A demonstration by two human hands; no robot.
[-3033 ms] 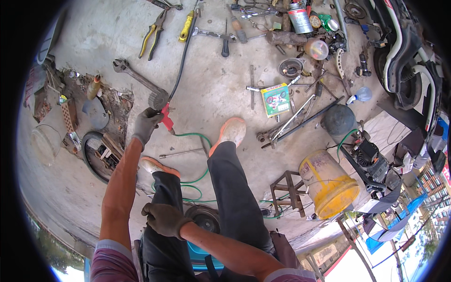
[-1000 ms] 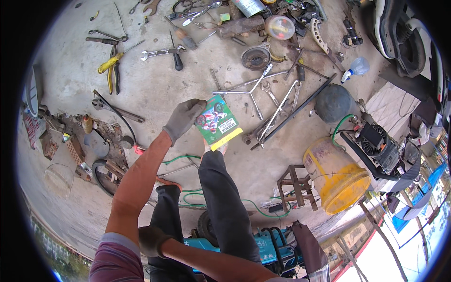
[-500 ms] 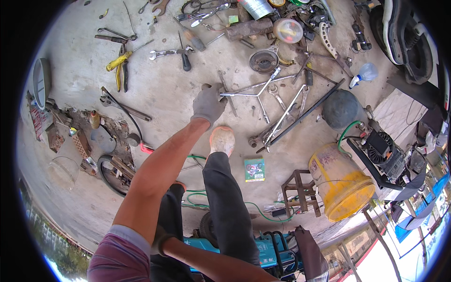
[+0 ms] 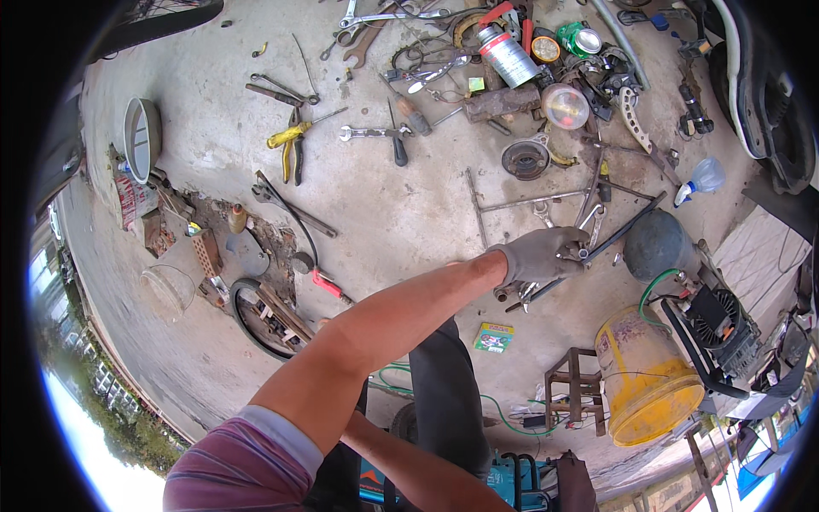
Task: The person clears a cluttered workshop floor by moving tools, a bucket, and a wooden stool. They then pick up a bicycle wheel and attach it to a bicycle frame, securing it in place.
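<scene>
The nearer hand, the grey-gloved left hand (image 4: 546, 257), has curled fingers (image 4: 566, 236), grip unclear; right beside them, a long dark metal bar (image 4: 630, 224) slants upper-right to lower-left on grey concrete floor (image 4: 384, 213).

The person's grey-gloved left hand (image 4: 546, 256) curls its fingers over wrenches (image 4: 597, 224) on the concrete floor (image 4: 392, 213); what it grips is unclear. The right hand is hidden. A green-and-yellow box (image 4: 494, 337) lies nearby, an adjustable wrench (image 4: 318, 224) by the floor's broken left edge.
</scene>
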